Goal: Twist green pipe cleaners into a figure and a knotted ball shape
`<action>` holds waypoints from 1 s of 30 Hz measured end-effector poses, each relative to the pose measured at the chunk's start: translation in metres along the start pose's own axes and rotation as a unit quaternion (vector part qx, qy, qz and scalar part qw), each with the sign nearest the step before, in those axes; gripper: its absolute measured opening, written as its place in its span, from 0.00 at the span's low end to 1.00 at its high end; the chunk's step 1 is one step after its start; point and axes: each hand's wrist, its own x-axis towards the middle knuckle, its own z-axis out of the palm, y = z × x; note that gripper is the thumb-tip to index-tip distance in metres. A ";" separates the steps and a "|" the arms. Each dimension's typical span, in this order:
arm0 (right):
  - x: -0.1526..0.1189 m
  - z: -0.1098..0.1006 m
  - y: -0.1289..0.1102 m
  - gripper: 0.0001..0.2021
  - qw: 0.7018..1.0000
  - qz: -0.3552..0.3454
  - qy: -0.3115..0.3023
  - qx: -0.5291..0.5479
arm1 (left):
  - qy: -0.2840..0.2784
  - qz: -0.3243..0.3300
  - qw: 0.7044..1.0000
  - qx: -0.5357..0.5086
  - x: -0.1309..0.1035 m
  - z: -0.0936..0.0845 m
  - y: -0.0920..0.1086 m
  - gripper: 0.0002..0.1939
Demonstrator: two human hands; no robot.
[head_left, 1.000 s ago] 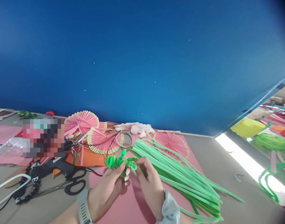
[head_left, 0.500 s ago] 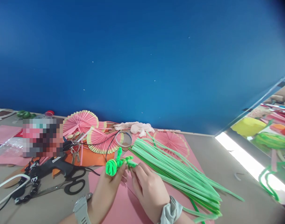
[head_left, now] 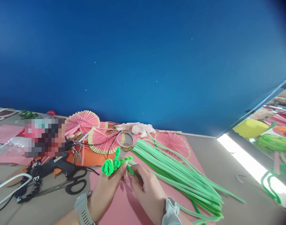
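Note:
A bright green pipe cleaner piece (head_left: 116, 163), with a coiled ball at its left end and a short stem sticking up, is pinched in my left hand (head_left: 114, 181). My right hand (head_left: 146, 184) has its fingers closed on the short green end that points down between the hands. Both hands meet above a sheet of pink paper (head_left: 124, 209). Close by on the right lies a large bundle of light green pipe cleaners (head_left: 180, 176), darker green ones beneath.
To the left lie scissors (head_left: 74, 186), a black glue gun (head_left: 65, 165), a black bead string (head_left: 36, 184) and keys (head_left: 77, 150). Behind are pink paper fans (head_left: 83, 122), a roll of tape (head_left: 124, 139) and crumpled white plastic (head_left: 143, 128). A blue partition (head_left: 143, 62) rises at the back.
The coiled green piece has shifted slightly left with my left hand. My right fingers have moved down a little, and the green end between the hands now bends downward.

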 end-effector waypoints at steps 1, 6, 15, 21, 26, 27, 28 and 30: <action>0.000 0.000 0.000 0.07 1.000 0.006 -0.002 0.006 | 0.009 0.002 1.000 0.001 0.000 0.000 0.000 0.07; 0.001 -0.001 0.003 0.05 1.000 0.012 0.001 0.011 | 0.040 -0.024 0.999 -0.021 -0.002 0.002 0.006 0.06; 0.005 -0.010 0.004 0.11 0.999 0.010 0.026 0.020 | -0.061 -0.009 0.996 -0.072 -0.003 0.006 -0.008 0.13; 0.008 -0.007 0.003 0.16 0.995 0.028 0.040 0.090 | -0.098 -0.030 0.990 -0.099 -0.004 0.006 -0.012 0.16; 0.008 -0.004 0.000 0.18 0.991 0.031 0.038 0.121 | -0.098 -0.029 0.991 -0.086 -0.003 0.006 -0.013 0.16; 0.007 -0.004 0.000 0.17 0.992 0.029 0.042 0.120 | -0.097 -0.022 0.992 -0.078 -0.003 0.006 -0.011 0.16; 0.006 -0.005 -0.001 0.16 0.992 0.026 0.043 0.113 | -0.094 -0.016 0.993 -0.070 -0.003 0.005 -0.008 0.16; 0.003 -0.007 0.000 0.07 0.996 0.011 0.040 0.074 | -0.087 -0.014 0.994 -0.060 -0.003 0.004 -0.003 0.16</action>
